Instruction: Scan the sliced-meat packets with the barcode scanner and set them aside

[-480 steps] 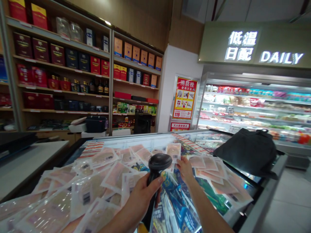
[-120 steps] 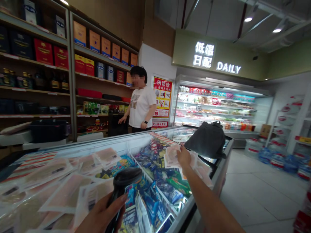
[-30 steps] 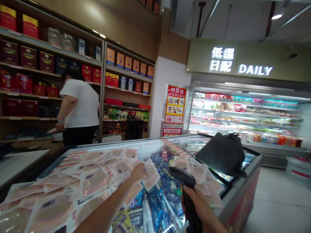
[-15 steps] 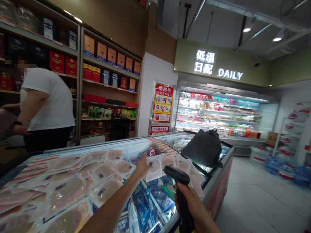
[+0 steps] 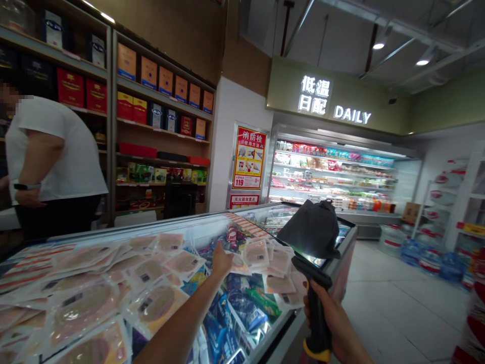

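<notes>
Now packet [image 5: 240,264] lower, nearer the right pile [image 5: 279,261], left fingers [image 5: 223,259] pinching it, scanner [image 5: 317,316] shifted rightward, right fingers [image 5: 323,298] wrapped round.

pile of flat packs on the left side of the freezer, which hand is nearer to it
Left. The left hand is just right of the pile; the right hand is much farther right, gripping the scanner.

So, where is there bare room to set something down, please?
The floor between the freezer and water jugs is bare. A packet-free strip over blue bags separates the crowded packet pile from the smaller, crowded packet cluster.
</notes>
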The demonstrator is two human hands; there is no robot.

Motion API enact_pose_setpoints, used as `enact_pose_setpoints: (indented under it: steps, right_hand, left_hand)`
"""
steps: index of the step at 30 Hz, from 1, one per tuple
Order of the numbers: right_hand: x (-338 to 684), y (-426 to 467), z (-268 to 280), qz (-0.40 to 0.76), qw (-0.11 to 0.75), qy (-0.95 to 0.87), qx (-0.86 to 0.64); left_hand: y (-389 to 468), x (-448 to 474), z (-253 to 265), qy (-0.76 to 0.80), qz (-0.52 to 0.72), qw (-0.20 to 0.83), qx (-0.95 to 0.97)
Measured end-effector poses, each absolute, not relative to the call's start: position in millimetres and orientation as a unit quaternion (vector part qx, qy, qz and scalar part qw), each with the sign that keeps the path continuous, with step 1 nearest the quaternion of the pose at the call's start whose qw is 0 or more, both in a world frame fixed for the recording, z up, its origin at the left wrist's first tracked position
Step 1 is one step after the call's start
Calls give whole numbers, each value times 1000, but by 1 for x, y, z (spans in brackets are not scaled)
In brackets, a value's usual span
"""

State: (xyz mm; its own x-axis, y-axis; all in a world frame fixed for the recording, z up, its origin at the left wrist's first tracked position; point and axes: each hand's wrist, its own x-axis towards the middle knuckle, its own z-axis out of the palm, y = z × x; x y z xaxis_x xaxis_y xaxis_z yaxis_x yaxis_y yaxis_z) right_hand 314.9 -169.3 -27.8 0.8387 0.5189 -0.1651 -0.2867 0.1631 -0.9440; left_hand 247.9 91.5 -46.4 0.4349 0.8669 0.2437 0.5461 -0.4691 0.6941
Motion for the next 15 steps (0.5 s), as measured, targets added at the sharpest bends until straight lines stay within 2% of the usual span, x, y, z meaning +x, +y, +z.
enact_pose_setpoints:
  steps: [6,11,15]
  right_hand:
    - [340,-187,-34,256,749,-65,-608]
    - [351,-192,-43,251,743,-73,-616]
    - [355,-197,-45,245,739,-65,-624]
  left_hand:
    - [59,254,-73,393,271,212,853]
    - [48,273,-91,342,207,101,911]
    - [58,294,-91,337,182,107,918]
